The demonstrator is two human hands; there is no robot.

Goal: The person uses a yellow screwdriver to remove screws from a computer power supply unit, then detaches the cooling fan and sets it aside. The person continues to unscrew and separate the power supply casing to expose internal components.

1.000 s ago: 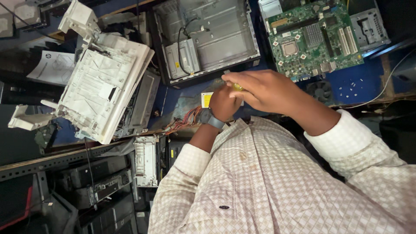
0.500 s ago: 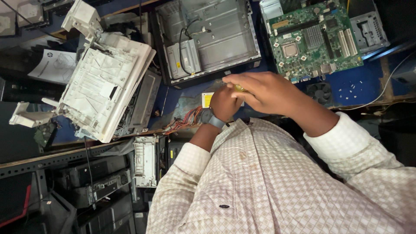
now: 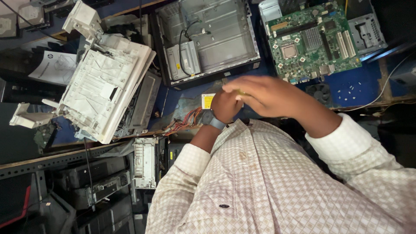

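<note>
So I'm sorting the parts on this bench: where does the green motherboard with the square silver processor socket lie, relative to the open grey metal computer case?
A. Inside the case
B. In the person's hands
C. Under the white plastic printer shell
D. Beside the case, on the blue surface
D: the green motherboard lies flat on the blue surface beside the open grey metal computer case, clear of both hands.

Bench layout, head view: open case at centre top. Motherboard to its right, fan just below the board. Printer shell left of the case, tilted. Wire bundle below the case, beside left hand; right hand overlaps it.
</note>
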